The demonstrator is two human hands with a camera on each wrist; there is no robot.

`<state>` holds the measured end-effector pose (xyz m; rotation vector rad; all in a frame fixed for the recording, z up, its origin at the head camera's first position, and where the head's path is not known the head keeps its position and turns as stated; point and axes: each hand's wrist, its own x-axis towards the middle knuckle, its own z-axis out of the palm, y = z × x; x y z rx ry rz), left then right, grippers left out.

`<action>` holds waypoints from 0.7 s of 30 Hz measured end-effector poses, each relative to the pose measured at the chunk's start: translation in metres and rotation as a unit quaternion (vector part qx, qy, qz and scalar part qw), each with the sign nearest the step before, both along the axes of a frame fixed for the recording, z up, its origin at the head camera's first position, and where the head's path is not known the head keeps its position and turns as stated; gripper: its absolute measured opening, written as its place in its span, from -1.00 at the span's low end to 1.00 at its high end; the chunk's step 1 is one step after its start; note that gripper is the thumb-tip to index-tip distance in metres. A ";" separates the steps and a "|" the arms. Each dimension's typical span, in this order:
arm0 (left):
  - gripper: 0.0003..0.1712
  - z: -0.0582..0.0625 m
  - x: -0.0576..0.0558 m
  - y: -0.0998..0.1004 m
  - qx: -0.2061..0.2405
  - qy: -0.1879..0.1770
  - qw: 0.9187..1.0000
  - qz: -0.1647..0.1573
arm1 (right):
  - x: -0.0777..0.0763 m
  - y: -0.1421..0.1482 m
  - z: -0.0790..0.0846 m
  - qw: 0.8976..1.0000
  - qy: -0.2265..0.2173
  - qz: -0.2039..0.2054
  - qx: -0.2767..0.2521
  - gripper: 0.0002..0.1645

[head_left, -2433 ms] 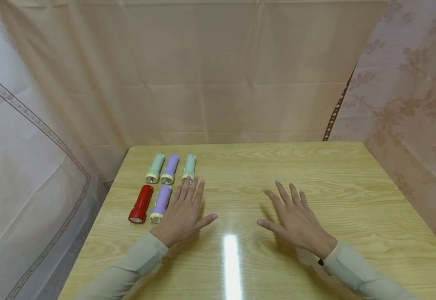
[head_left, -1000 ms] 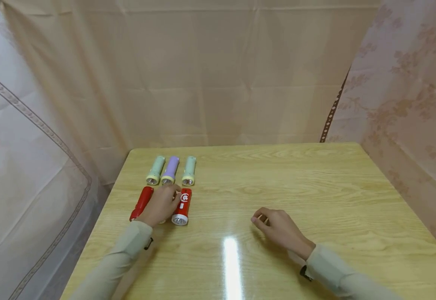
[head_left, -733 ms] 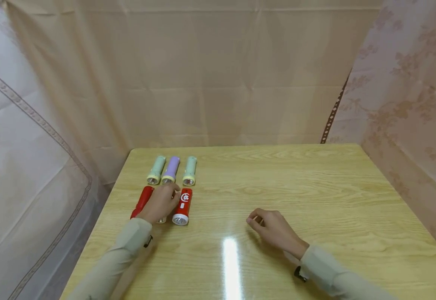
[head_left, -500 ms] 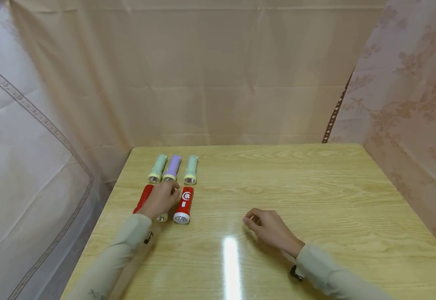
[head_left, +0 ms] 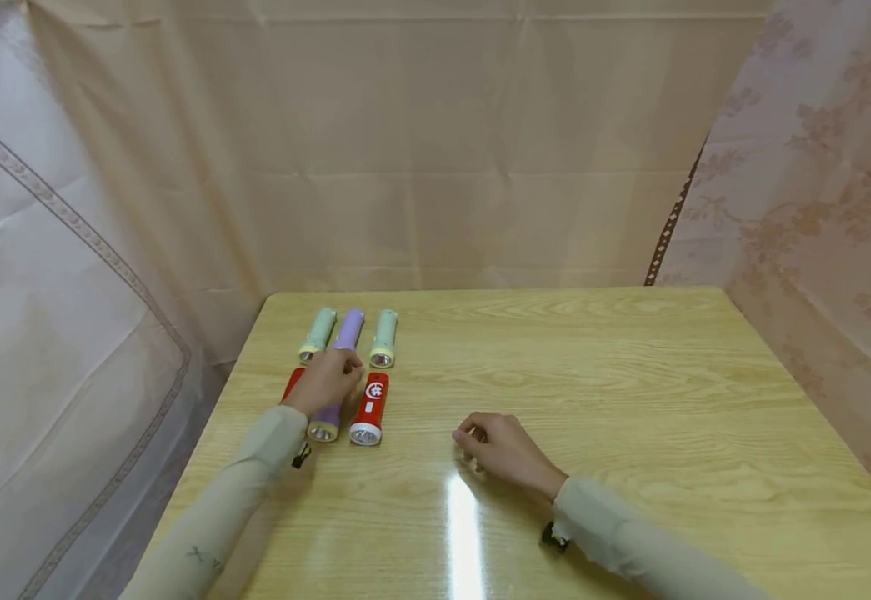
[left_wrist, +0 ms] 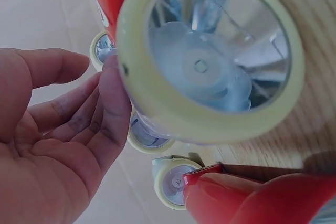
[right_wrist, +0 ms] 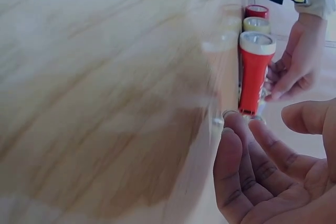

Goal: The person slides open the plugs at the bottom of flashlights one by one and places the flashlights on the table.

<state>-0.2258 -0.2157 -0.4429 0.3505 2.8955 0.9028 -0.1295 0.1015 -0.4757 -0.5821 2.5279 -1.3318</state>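
Observation:
My left hand (head_left: 327,379) is over the front row of flashlights, its fingers loosely curled, with thumb and fingertips apart in the left wrist view. Under it lies a purple flashlight (head_left: 322,431), partly hidden, its pale yellow lens rim (left_wrist: 210,124) large in the left wrist view. To its right is a red flashlight with a white rim (head_left: 370,408); on its left a plain red flashlight (head_left: 294,382) is mostly covered by the hand. My right hand (head_left: 506,450), fingers loosely bent and holding nothing, hovers low above the table right of the flashlights.
Behind, two mint green flashlights (head_left: 385,337) flank a purple one (head_left: 349,329) in a back row. The wooden table (head_left: 593,358) reflects a bright light strip near its front. Cloth curtains (head_left: 443,150) hang behind and at both sides.
Both hands went from spread fingers to loosely curled ones. The left hand shifted left, then slightly forward over the front purple flashlight; the right hand drifted left. The flashlights stay in place.

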 end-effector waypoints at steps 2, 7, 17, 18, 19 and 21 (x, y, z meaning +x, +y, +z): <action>-0.83 0.001 -0.002 0.001 0.008 -0.009 1.000 -0.001 | -0.001 -0.006 0.001 1.000 0.002 0.004 -0.001 -0.71; -0.82 0.004 -0.004 0.002 0.000 -0.013 1.000 0.001 | -0.002 -0.017 0.001 1.000 -0.004 0.010 -0.008 -0.72; -0.81 0.005 -0.008 0.002 -0.014 -0.026 1.000 0.010 | -0.007 -0.034 0.000 0.999 -0.039 0.018 -0.025 -0.70; -0.80 0.005 -0.009 0.002 -0.013 -0.027 0.999 0.011 | -0.007 -0.035 0.000 0.999 -0.043 0.017 -0.026 -0.71; -0.80 0.004 -0.009 0.003 -0.016 -0.024 1.000 0.009 | -0.008 -0.037 0.000 0.998 -0.050 0.016 -0.029 -0.71; -0.79 0.003 -0.011 0.003 -0.018 -0.017 1.000 0.003 | -0.008 -0.040 0.000 0.997 -0.063 0.014 -0.034 -0.71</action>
